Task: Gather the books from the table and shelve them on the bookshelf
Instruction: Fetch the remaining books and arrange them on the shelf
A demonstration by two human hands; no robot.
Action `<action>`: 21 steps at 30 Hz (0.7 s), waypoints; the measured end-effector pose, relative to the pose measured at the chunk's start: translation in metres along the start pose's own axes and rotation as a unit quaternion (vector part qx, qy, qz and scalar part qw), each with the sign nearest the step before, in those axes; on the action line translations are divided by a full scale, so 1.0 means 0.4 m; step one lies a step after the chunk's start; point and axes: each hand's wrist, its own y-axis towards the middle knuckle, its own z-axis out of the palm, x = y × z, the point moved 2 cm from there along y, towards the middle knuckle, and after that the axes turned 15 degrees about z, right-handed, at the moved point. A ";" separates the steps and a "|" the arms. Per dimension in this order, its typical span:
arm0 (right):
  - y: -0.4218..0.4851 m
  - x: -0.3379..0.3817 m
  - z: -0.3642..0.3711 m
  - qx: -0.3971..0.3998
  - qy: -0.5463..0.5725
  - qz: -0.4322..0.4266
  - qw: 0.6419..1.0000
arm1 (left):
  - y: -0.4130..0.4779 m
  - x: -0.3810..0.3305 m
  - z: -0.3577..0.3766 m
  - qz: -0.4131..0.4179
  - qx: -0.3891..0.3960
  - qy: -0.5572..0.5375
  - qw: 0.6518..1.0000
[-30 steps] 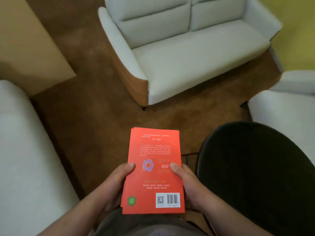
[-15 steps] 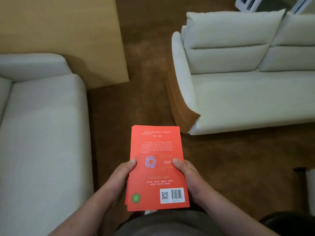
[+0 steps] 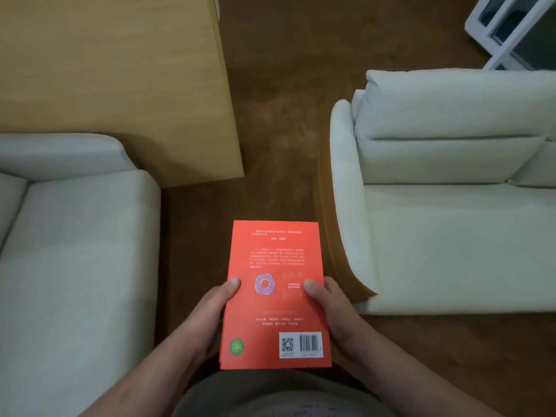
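Flatly, both hands (image 3: pixel 207 314) (image 3: pixel 334 311) clasp glossy rectangular red books (image 3: pixel 275 296).

Brown carpet floor (image 3: pixel 276 121) underfoot. Pale sofa (image 3: pixel 75 251) at left, another pale sofa (image 3: pixel 451 236) at right. Light wooden panel (image 3: pixel 120 70) upper left, white frame (image 3: pixel 508 28) upper right. Dim, warm light.

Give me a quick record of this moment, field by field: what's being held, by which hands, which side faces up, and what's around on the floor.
held item: red book, possibly a stack, edges underneath unclear
hands: left hand and right hand, one on each long edge, thumbs on top
face up: back cover, with barcode and green round sticker
left of person: pale sofa
right of person: white sofa
ahead left: wooden cabinet
floor: brown carpet
bookshelf: not identifiable in view
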 end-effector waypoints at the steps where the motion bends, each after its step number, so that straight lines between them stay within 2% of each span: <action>1: 0.024 0.044 -0.001 0.013 -0.009 0.005 1.000 | 0.032 -0.026 -0.005 0.003 -0.004 -0.005 1.000; 4: 0.081 0.173 0.005 0.035 -0.019 0.009 0.999 | 0.123 -0.102 -0.026 -0.002 -0.026 -0.010 1.000; 8: 0.175 0.340 0.034 0.035 -0.041 0.008 0.999 | 0.283 -0.202 -0.076 0.008 -0.018 -0.005 1.000; 13: 0.347 0.557 0.060 0.009 -0.012 0.007 1.000 | 0.555 -0.331 -0.172 0.022 -0.006 -0.053 0.998; 15: 0.398 0.654 0.065 0.000 -0.003 0.004 1.000 | 0.675 -0.381 -0.211 0.012 -0.016 -0.039 0.999; 19: 0.464 0.832 0.062 -0.026 0.025 -0.012 0.999 | 0.837 -0.488 -0.252 0.021 0.053 -0.026 0.998; 21: 0.498 0.901 0.054 -0.046 0.048 -0.018 0.998 | 0.927 -0.563 -0.237 0.006 0.033 -0.011 0.999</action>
